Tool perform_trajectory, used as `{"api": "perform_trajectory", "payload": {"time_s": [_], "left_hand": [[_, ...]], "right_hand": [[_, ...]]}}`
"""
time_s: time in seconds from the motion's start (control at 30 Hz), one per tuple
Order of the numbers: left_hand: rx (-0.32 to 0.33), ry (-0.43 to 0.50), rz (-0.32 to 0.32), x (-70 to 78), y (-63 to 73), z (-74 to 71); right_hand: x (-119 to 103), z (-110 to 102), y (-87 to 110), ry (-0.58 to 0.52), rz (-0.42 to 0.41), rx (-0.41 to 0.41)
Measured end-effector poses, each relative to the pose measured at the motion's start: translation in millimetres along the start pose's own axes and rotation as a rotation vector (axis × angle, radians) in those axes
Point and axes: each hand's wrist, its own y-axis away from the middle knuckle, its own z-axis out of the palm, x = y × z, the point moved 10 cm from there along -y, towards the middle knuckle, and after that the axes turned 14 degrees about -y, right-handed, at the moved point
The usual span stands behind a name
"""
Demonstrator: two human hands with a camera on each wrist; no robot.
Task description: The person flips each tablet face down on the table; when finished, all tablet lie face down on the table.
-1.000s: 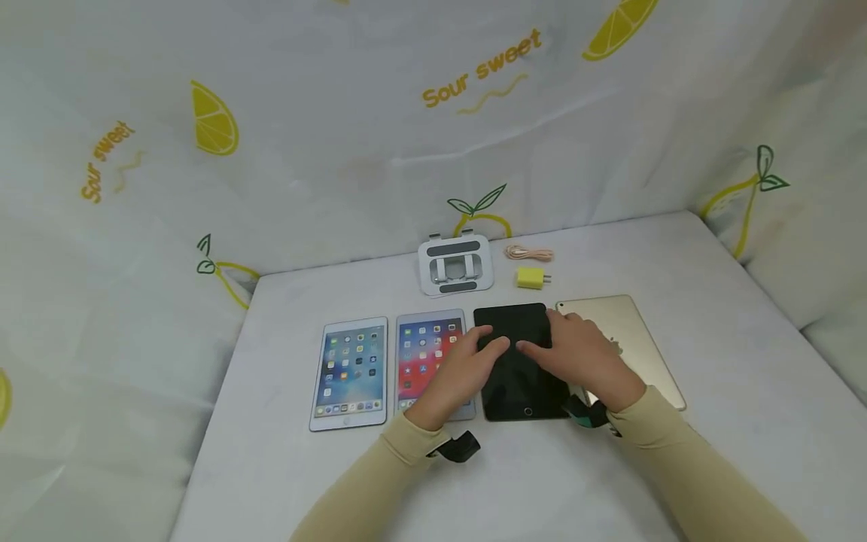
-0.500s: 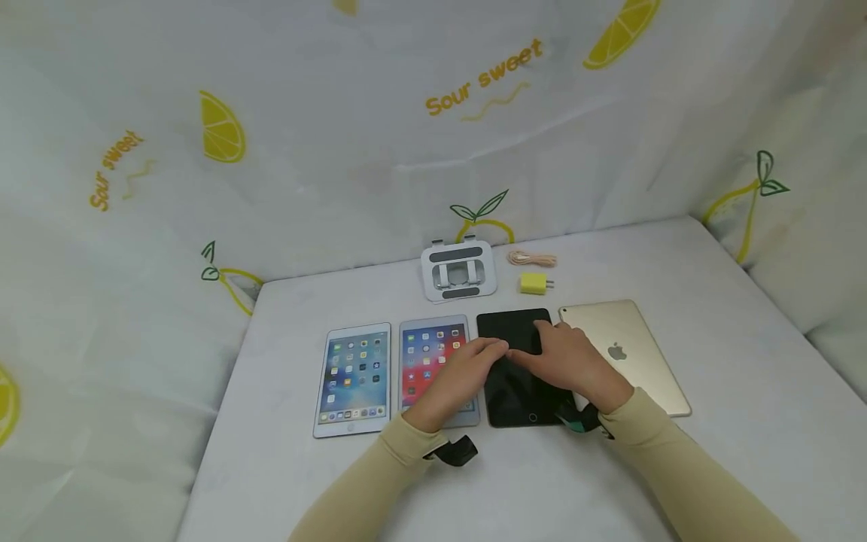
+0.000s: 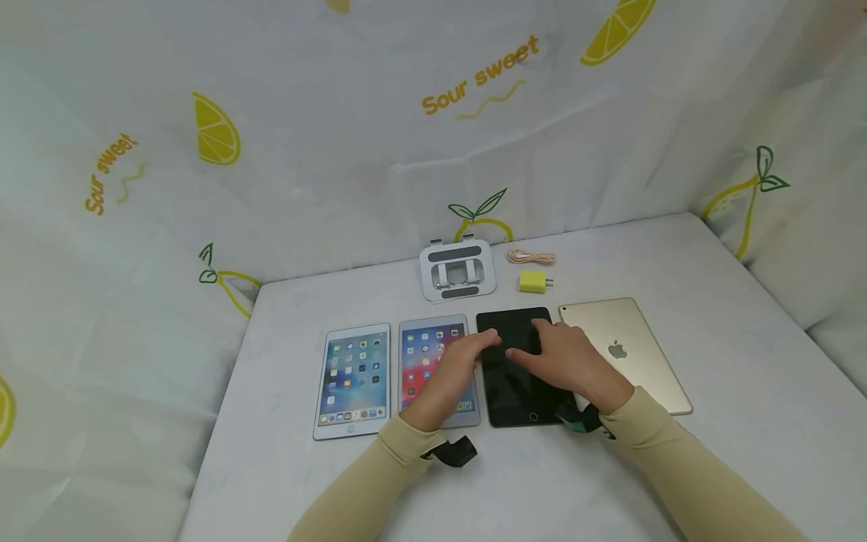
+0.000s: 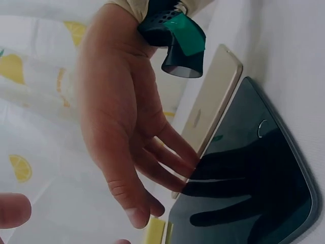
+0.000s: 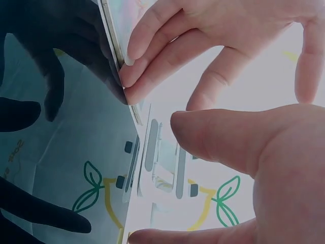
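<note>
A black tablet (image 3: 518, 395) lies screen up between my hands, its home button toward me. My left hand (image 3: 455, 369) reaches over a white tablet with a red-and-blue screen (image 3: 415, 354). In the right wrist view, the left hand's fingertips (image 5: 133, 91) are right at the edge between these two tablets. My right hand (image 3: 572, 357) spans the black tablet's right side, thumb over the dark screen. In the left wrist view, its loosely extended fingers (image 4: 175, 162) come down at the edge beside a gold tablet (image 3: 633, 339), which lies back up.
Another white tablet (image 3: 355, 369) lies lit at the far left of the row. Behind the row are a white folding stand (image 3: 433, 275), a coiled pink cable (image 3: 531, 257) and a yellow charger plug (image 3: 532, 282). A lemon-print cloth (image 3: 305, 203) hangs at the back.
My left hand has drawn back from the middle of the black tablet to its left edge, so the thumbs are apart again. The right hand's thumb has stayed over the screen; the tablets lie still.
</note>
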Motion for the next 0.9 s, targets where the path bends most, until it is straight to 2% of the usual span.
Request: {"api": "perform_trajectory", "payload": {"time_s": [0.2,0.4,0.57,0.9], "left_hand": [[0.006,0.051,0.008,1.4,0.8,-3.2],[0.006,0.111,-0.032,-2.0,5.3,-8.2],[-0.008,0.151,-0.020,3.4,8.3,-11.8],[0.034,0.096,-0.027,9.1,10.2,-22.7]], "right_hand": [[1,0,1.0,-0.001,-0.002,0.006],[-2,2,1.7,-0.012,0.001,0.006],[-4,4,2.4,-0.023,0.009,-0.008],[-4,11,0.0,-0.091,0.014,-0.014]]}}
